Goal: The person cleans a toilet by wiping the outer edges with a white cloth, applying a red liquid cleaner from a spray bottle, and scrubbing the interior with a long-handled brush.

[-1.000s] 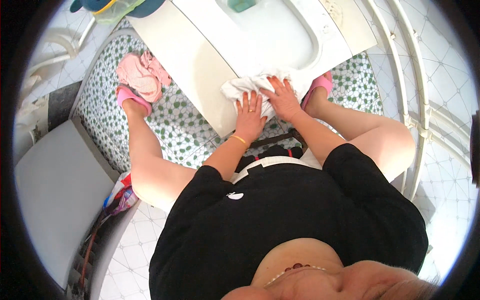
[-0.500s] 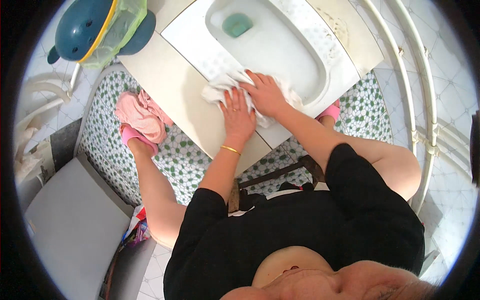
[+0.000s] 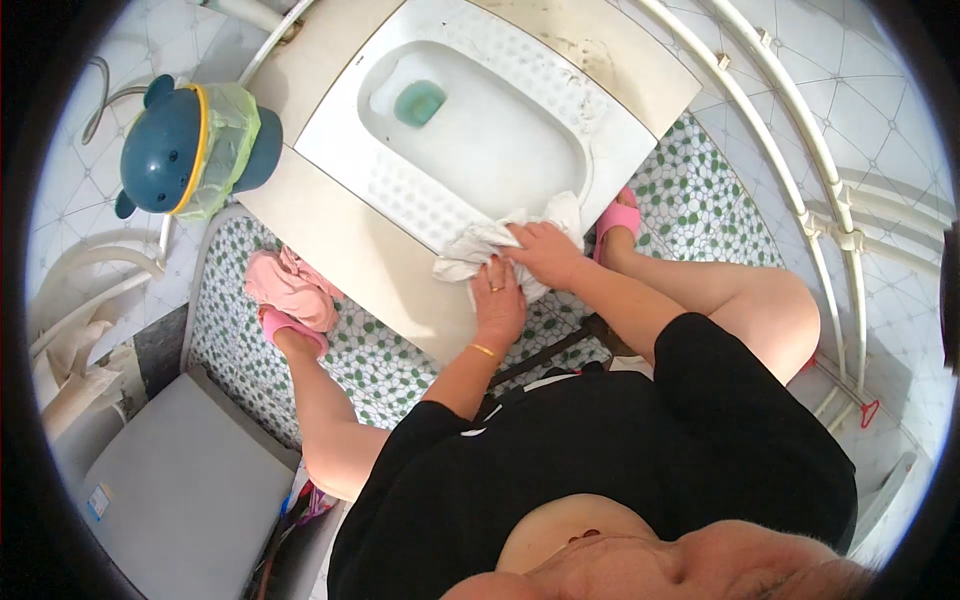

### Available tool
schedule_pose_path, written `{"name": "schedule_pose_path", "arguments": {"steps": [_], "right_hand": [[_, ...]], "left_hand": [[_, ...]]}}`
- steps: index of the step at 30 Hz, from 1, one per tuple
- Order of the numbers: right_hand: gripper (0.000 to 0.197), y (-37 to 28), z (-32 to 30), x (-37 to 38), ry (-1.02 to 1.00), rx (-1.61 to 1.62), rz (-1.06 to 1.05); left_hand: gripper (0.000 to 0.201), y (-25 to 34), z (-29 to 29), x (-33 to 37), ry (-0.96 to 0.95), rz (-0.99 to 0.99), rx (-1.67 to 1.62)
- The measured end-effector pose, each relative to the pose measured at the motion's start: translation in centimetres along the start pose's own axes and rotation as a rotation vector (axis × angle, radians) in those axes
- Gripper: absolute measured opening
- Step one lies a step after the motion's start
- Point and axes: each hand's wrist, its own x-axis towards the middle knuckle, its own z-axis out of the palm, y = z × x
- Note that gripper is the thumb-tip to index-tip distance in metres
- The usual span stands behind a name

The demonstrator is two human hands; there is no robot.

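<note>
A crumpled white cloth point(image 3: 468, 250) lies bunched over the near end of the white squat toilet point(image 3: 410, 198) and its tiled step. My right hand point(image 3: 545, 256) grips the cloth from above, close to the toilet's near right corner. Just left of it and nearer to me, my left hand point(image 3: 498, 302), with a ring and a gold bracelet, presses its fingers onto the cloth's near edge. Some cloth shows below and between the two hands. Greenish water sits in the far end of the toilet bowl.
A blue bin point(image 3: 160, 150) with a green bag stands at far left. Below it, a pink cloth point(image 3: 290, 288) lies by my pink slipper on the pebble-patterned floor point(image 3: 390, 330). A grey box-like lid point(image 3: 185, 490) is at near left; white pipes point(image 3: 765, 150) run along the right wall.
Both hands and the white cloth have moved toward me, from the toilet's left rim to its near edge. The view has shifted, showing more of the bin.
</note>
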Motion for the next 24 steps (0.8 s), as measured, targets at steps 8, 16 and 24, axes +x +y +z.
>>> {"name": "schedule_pose_path", "arguments": {"steps": [8, 16, 24], "right_hand": [[0.030, 9.1, -7.4, -1.3, 0.306, -0.296, 0.455], [0.041, 16.5, -7.8, -1.5, 0.375, -0.353, 0.709], [0.039, 20.1, -8.0, 8.0, 0.394, -0.285, 0.553]], "left_hand": [[0.047, 8.7, -3.2, 13.5, 0.168, 0.320, -0.235], [0.060, 13.3, -1.1, 21.7, -0.041, 0.251, -0.134], [0.061, 8.5, -1.2, 28.7, 0.176, 0.152, -0.052]]}}
